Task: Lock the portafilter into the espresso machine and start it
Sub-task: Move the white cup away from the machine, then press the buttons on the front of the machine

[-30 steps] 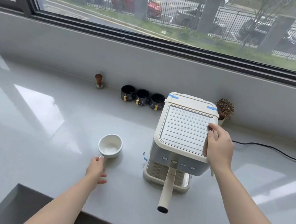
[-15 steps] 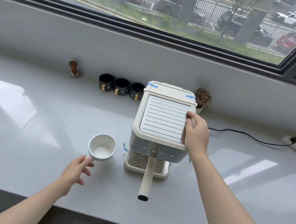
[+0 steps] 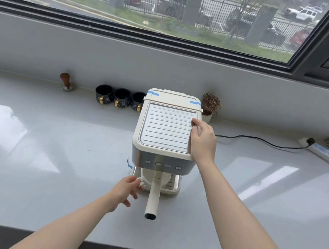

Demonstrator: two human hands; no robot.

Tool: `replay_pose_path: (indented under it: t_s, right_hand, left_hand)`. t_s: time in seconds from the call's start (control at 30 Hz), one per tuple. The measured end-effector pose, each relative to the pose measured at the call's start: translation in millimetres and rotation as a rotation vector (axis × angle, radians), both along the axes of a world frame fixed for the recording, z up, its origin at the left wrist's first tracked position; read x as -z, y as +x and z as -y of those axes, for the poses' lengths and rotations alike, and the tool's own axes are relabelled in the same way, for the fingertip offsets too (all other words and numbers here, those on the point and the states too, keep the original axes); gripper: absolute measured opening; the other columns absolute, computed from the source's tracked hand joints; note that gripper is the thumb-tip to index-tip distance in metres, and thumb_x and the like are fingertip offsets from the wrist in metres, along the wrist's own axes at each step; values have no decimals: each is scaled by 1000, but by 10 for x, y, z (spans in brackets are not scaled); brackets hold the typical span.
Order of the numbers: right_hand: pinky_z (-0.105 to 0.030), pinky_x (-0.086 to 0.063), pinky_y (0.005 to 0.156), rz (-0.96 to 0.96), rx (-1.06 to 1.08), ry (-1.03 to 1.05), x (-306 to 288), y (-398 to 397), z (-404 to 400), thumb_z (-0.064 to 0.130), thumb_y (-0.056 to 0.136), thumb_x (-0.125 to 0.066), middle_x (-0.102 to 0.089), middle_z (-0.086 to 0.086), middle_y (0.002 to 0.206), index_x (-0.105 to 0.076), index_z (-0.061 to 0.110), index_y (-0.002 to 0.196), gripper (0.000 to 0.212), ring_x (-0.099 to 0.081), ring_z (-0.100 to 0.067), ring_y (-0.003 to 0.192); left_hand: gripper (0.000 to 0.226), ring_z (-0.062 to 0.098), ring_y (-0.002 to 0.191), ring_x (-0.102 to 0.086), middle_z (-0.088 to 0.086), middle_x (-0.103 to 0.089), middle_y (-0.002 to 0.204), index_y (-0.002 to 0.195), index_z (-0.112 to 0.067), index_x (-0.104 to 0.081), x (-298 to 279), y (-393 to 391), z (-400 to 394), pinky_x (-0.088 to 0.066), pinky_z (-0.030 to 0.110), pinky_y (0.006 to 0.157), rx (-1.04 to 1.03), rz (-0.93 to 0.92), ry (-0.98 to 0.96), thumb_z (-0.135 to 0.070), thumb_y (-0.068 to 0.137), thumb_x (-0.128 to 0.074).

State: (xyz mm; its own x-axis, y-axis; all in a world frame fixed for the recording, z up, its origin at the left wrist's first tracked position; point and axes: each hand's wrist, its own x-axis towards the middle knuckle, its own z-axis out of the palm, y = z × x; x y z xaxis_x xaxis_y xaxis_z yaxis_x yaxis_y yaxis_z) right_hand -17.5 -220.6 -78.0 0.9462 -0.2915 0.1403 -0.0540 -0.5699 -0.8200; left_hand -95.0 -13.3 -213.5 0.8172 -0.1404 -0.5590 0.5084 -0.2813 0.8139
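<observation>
While right hand (image 3: 202, 143) lies flat on espresso machine (image 3: 166, 133), left hand (image 3: 126, 189) pinches cup (image 3: 148, 177) handle beside portafilter (image 3: 153, 200).

The counter (image 3: 42, 180) is seen to be smooth and shiny, with light thrown back from it. The machine (image 3: 161, 156) is cased in cream plastic that looks matt, and its front band looks like shiny metal. Its top is lined with ridges. The cup (image 3: 146, 177) looks glossy white. The tamper (image 3: 65, 80) is topped with brown wood on a metal base. The mugs (image 3: 121, 97) look matt black with gold handles.
</observation>
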Motion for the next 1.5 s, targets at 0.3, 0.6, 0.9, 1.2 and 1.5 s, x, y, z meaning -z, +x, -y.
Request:
replay_pose_path:
  t_s: [0.3,0.6,0.9,1.2,1.5]
  right_hand:
    - [-23,-33,97,26,12,0,34,25,35,16,95,-43,-55,-6,134,-60,16,123,33,-51,-21,121]
    - [-18,-34,94,84,17,76,110,-40,64,15,92,-48,-59,-5,129,-67,18,112,28,-54,-19,118]
    - [-18,-39,100,230,-206,107,540,-632,102,63,80,-52,-43,-2,144,-43,34,129,57,-39,-3,131]
    - [-31,-45,97,327,-203,-22,785,-676,54,32,68,-82,-28,-6,149,-28,33,129,81,-44,-26,128]
    - [-12,-41,82,313,-156,-14,762,-710,-52,26,68,-81,-33,-10,146,-29,30,126,78,-45,-5,109]
  left_hand:
    - [20,15,58,-44,0,-62,78,89,-24,-55,19,279,83,-31,24,45,56,80,247,-35,96,-40]
    - [36,16,83,-58,10,-57,110,127,-19,-42,-317,152,-75,-56,48,74,-399,450,179,-10,92,-47]
    - [102,22,127,-43,11,-30,142,136,-45,-18,-579,193,-57,-43,33,103,102,1043,319,-12,67,-84]
    - [101,34,107,-56,24,-41,133,130,-26,-22,-525,243,29,-54,41,78,47,1123,453,-6,58,-89]
    - [100,24,105,-56,16,-46,129,130,-35,-24,-556,178,82,-47,28,77,-34,1104,445,-5,59,-88]
